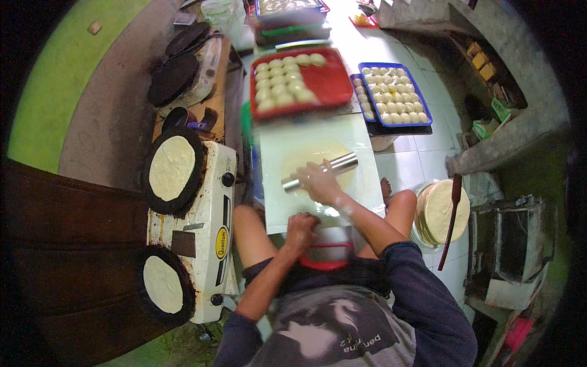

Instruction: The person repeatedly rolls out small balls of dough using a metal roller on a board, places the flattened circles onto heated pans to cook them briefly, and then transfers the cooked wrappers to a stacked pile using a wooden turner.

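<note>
My right hand (317, 181) grips a shiny metal rolling pin (344, 164), which lies aslant across a thin round sheet of dough (316, 151) on a pale board (279, 206). My left hand (302, 229) is curled at the board's near edge, above a container with a red rim (325, 264); whether its fingers hold anything cannot be seen. Beyond the board, a red tray (328, 87) carries rows of dough balls (277, 82), with part of its right side bare. The right hand and the tray look blurred.
To the left, a two-burner gas stove (211, 183) bears two dark griddles, each with a flatbread (172, 168). Blue trays of dough balls (396, 96) stand at the right. Nearer, a stack of flatbreads (442, 213) has a dark stick (451, 220) across it.
</note>
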`<state>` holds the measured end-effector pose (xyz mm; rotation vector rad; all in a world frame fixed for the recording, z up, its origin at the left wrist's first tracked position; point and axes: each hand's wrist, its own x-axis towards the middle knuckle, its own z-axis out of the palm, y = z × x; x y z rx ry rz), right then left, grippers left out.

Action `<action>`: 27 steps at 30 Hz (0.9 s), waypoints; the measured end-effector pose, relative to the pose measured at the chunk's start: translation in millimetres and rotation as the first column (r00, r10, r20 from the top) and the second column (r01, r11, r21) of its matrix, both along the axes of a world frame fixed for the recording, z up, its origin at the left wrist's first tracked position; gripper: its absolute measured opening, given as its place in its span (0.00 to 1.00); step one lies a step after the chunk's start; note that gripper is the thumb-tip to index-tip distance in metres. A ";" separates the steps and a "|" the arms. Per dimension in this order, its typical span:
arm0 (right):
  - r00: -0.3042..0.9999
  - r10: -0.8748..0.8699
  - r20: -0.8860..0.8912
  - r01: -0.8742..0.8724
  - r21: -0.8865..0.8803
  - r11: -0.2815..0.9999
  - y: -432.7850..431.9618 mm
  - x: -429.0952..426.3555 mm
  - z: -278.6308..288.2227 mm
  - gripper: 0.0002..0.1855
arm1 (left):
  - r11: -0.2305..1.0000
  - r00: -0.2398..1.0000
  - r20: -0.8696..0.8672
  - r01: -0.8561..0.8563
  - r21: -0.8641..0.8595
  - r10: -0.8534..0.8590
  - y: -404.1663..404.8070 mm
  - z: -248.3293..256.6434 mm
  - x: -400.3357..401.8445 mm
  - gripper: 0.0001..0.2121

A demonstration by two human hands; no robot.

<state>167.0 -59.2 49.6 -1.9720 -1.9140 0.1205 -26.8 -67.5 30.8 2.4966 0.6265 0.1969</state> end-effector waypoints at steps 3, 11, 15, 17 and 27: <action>0.998 0.026 -0.054 -0.027 -0.015 1.000 -12.8 3.1 1.0 0.18 | 0.999 1.000 -0.009 0.024 -0.036 -0.024 2.3 10.3 3.3 0.13; 0.985 -0.118 -0.127 0.118 -0.005 0.993 -24.7 18.7 8.0 0.16 | 1.000 0.999 0.032 0.003 -0.007 -0.003 3.6 14.2 6.5 0.12; 0.942 -0.208 -0.265 0.233 0.066 0.970 -23.8 34.4 -0.4 0.28 | 0.999 0.998 0.059 -0.021 -0.027 0.022 1.2 13.4 8.4 0.11; 0.940 -0.220 -0.261 0.227 -0.003 0.974 -19.6 39.0 1.6 0.34 | 0.996 0.997 0.069 -0.011 -0.087 0.017 2.2 15.9 6.8 0.11; 0.976 -0.218 0.010 0.203 0.322 0.925 35.2 42.7 -22.0 0.25 | 0.999 1.000 0.018 0.015 -0.043 -0.015 2.5 46.1 5.4 0.10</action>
